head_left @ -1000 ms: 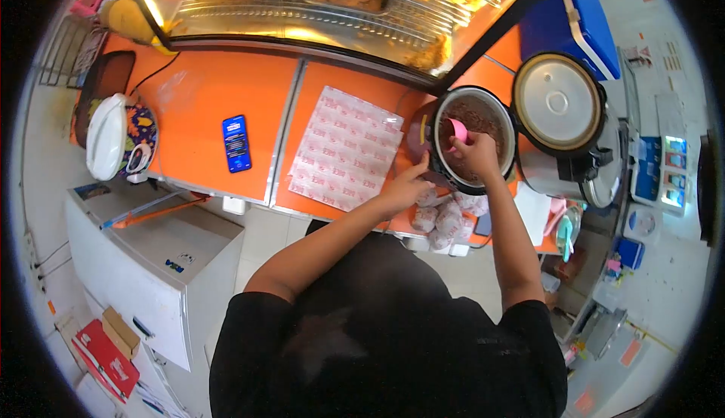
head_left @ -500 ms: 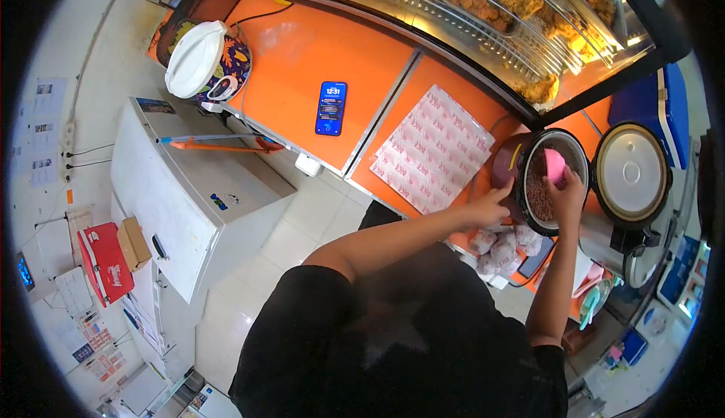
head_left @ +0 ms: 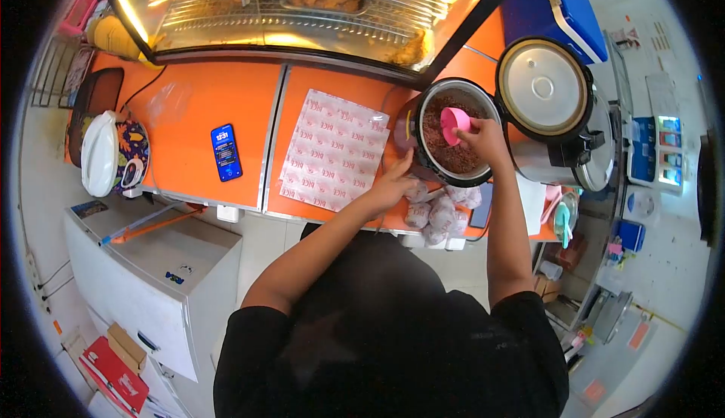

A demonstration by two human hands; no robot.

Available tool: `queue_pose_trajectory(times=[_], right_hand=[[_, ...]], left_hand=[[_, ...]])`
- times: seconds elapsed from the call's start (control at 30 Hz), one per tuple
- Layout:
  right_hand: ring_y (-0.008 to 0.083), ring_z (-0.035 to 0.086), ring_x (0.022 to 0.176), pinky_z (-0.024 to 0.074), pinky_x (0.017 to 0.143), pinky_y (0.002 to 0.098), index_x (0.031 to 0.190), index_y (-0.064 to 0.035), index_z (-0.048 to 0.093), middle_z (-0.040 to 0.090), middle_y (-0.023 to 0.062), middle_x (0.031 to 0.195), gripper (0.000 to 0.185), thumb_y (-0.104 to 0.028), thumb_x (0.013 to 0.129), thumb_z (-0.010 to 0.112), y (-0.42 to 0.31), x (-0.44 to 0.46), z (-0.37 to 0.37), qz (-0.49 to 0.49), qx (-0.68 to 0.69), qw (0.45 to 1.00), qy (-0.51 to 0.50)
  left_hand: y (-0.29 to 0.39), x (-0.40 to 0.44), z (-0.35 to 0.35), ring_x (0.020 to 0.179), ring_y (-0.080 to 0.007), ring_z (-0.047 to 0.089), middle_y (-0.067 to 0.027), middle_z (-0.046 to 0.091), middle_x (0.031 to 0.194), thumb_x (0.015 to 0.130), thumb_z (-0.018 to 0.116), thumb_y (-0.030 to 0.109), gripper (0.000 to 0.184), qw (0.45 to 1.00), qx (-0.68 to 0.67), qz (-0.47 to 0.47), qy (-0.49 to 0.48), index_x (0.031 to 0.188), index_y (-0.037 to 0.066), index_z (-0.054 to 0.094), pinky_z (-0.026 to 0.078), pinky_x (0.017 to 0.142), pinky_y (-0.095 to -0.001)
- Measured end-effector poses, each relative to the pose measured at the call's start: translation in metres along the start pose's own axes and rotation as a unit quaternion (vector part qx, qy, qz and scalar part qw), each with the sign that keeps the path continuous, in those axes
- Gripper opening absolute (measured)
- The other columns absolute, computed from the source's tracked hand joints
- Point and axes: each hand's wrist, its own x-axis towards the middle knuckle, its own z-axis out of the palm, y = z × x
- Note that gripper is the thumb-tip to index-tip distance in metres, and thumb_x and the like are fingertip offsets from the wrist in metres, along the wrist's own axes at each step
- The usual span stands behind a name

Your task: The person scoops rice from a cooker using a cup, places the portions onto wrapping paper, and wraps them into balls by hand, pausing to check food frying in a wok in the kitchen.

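In the head view, your right hand (head_left: 483, 141) has its fingers pinched on the side of a pink scoop (head_left: 453, 124), which sits tilted inside the open rice cooker (head_left: 404, 129), over reddish-brown grains (head_left: 456, 163), toward the near edge of the orange tabletop (head_left: 249, 93). Your left hand (head_left: 391, 185) looks empty, its fingers loosely spread beside the cooker's wall; I cannot tell whether they touch. If the cooker is poorly braced, a hard push on the scoop could slide it. A weak pinch could let the scoop twist, spilling grains onto the wrapped bundles (head_left: 438, 220) by the near edge or the printed wrapping paper (head_left: 336, 150) at left, and a bump from your left wrist could roll a bundle off that edge
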Motion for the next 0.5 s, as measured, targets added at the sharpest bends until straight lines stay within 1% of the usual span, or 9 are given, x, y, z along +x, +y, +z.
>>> queue_pose_trajectory(times=[0.03,0.07,0.13,0.23,0.33,0.37,0.47,0.5], right_hand=[[0.0261,0.075,0.070,0.0567,0.068,0.0401,0.102,0.0020,0.079,0.076,0.0203,0.080,0.039,-0.030,0.081,0.086,0.002,0.001,-0.001,-0.007,0.026,1.000,-0.011],[0.0238,0.075,0.069,0.0567,0.068,0.0395,0.103,0.0024,0.079,0.076,0.0192,0.079,0.039,-0.029,0.081,0.086,0.001,-0.003,0.014,-0.029,0.015,0.999,-0.026],[0.0192,0.074,0.067,0.0565,0.066,0.0383,0.104,0.0031,0.079,0.076,0.0168,0.077,0.038,-0.026,0.082,0.085,-0.006,-0.007,0.051,-0.071,-0.009,0.996,-0.053],[0.0163,0.073,0.068,0.0588,0.065,0.0344,0.106,0.0084,0.076,0.075,0.0148,0.077,0.040,-0.022,0.083,0.085,-0.007,-0.007,0.045,-0.020,0.095,0.988,-0.117],[0.0153,0.072,0.070,0.0610,0.065,0.0302,0.106,0.0123,0.075,0.075,0.0126,0.081,0.041,-0.020,0.084,0.085,0.004,-0.011,0.033,0.021,0.291,0.946,-0.138],[0.0167,0.072,0.069,0.0627,0.067,0.0276,0.107,0.0119,0.074,0.075,0.0120,0.086,0.038,-0.018,0.086,0.084,0.018,-0.005,0.030,0.043,0.327,0.933,-0.142],[0.0147,0.072,0.069,0.0611,0.065,0.0286,0.106,0.0096,0.076,0.074,0.0103,0.082,0.040,-0.022,0.084,0.085,0.033,0.004,0.015,0.083,0.326,0.939,-0.075],[0.0152,0.072,0.069,0.0601,0.065,0.0300,0.103,0.0090,0.076,0.074,0.0108,0.080,0.038,-0.023,0.083,0.085,0.030,0.006,0.016,0.048,0.241,0.968,-0.046]], left_hand=[[0.000,0.001,0.000,0.143,-0.0260,0.046,-0.0148,0.013,0.173,0.101,0.056,0.013,0.085,1.000,0.006,-0.003,-0.002,0.169,0.018,0.004,0.042,0.113,-0.0405],[0.000,0.001,0.000,0.141,-0.0251,0.051,-0.0137,0.011,0.173,0.102,0.055,0.012,0.085,1.000,0.011,-0.006,-0.005,0.169,0.018,0.003,0.045,0.111,-0.0410],[0.010,-0.002,0.006,0.140,-0.0261,0.051,-0.0128,0.009,0.174,0.102,0.054,0.013,0.084,1.000,-0.003,-0.014,0.000,0.169,0.019,0.003,0.045,0.111,-0.0414],[0.018,-0.005,0.004,0.140,-0.0265,0.051,-0.0114,0.007,0.174,0.102,0.053,0.013,0.083,0.999,-0.014,-0.027,-0.008,0.169,0.019,0.004,0.046,0.109,-0.0396],[0.019,-0.005,0.003,0.141,-0.0259,0.050,-0.0096,0.007,0.175,0.103,0.053,0.013,0.082,0.999,-0.010,-0.028,-0.015,0.169,0.019,0.005,0.046,0.109,-0.0384],[0.019,-0.005,0.003,0.140,-0.0248,0.051,-0.0099,0.008,0.174,0.103,0.052,0.012,0.081,0.999,-0.006,-0.031,-0.010,0.169,0.018,0.006,0.046,0.108,-0.0379],[0.026,-0.010,0.007,0.138,-0.0229,0.052,-0.0107,0.010,0.173,0.102,0.051,0.010,0.080,0.999,-0.007,-0.034,0.002,0.169,0.016,0.007,0.047,0.106,-0.0362],[0.021,-0.008,0.006,0.137,-0.0230,0.053,-0.0108,0.010,0.173,0.101,0.051,0.010,0.080,0.999,-0.015,-0.031,0.001,0.169,0.016,0.007,0.048,0.105,-0.0355]])
